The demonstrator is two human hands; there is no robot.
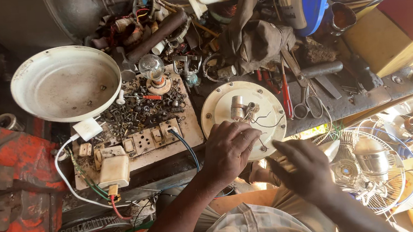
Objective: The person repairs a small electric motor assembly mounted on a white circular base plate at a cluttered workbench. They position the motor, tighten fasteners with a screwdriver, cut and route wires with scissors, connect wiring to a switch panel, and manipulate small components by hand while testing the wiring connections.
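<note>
Left hand (227, 152) is down with its fingers curled together on the near rim of the round cream disc (243, 119), while the right hand (302, 167) hangs just beside that rim, fingers spread apart and holding nothing. All around, the workbench (366, 96) is crowded: scissors (307, 102) and red-handled pliers (285, 93) right of the disc, a switchboard (140, 140) heaped with screws and a bulb (152, 68) to the left, a white bowl (66, 84) beyond. The disc lies flat at the bench's front edge, cream and grimy, a small metal cylinder (236, 108) and thin black wires at its centre.
</note>
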